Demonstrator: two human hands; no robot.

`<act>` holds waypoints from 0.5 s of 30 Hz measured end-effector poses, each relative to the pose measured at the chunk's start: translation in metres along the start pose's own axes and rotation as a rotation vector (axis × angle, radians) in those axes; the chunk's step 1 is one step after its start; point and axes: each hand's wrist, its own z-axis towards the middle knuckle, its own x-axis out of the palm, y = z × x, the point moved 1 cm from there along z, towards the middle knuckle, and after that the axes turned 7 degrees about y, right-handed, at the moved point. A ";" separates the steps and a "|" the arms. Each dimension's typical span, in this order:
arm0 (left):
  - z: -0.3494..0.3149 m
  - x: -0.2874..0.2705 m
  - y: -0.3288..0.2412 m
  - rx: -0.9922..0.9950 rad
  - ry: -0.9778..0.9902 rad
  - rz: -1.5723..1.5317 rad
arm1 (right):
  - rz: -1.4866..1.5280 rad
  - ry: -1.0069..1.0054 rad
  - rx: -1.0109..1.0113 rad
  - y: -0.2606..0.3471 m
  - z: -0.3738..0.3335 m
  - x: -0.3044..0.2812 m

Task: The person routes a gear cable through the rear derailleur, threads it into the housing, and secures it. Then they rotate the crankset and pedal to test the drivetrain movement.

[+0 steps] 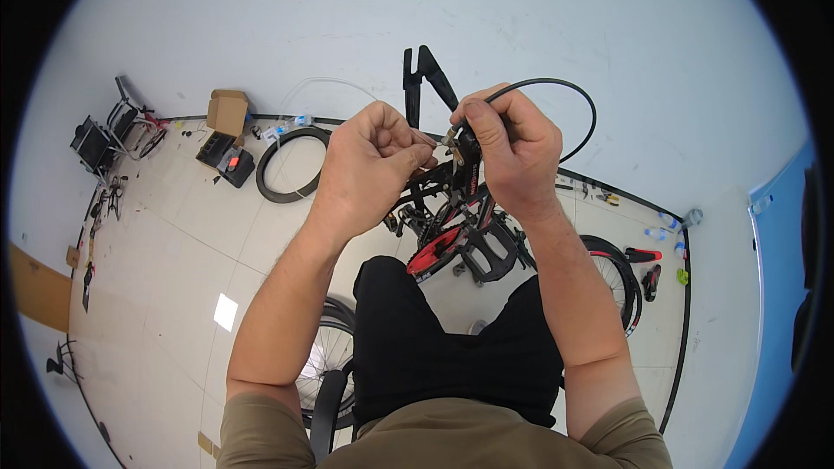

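Near the centre of the frame, the left hand is narrowed to a fingertip pinch on what looks like a thin metal piece, its far end partly hidden by the fingers. The right hand, just right of centre, is closed around a black cable, thumb pressing down by the top of the black bicycle frame; whether it also grips the frame cannot be told. Between the fingertips sits a small metal fitting, and the work seems to be aligning the thin piece with it. To do this well, the left hand should pinch close to the tip, so the piece does not bend, and approach straight along the line of the fitting rather than from the side. The right hand does best as a steady anchor, since the stiff loop arching to the upper right could spring back and pull the joint out of line; easing that loop first would likely help. Light pressure with small corrections seems wiser than force. The pedal and red chainring lie below the hands, so forearms should keep clear of them while both thumbs leave the fitting in sight.
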 end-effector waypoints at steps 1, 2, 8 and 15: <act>0.000 0.000 0.001 -0.011 0.018 -0.094 | -0.011 -0.003 0.008 0.001 0.000 0.000; 0.000 -0.001 0.001 -0.030 0.020 -0.107 | -0.021 -0.005 0.017 0.002 -0.001 0.000; 0.001 0.003 -0.017 -0.010 -0.063 -0.098 | 0.015 0.008 0.038 0.004 0.000 0.001; 0.007 0.012 -0.038 0.063 -0.086 0.047 | 0.060 -0.089 -0.007 0.000 -0.002 0.002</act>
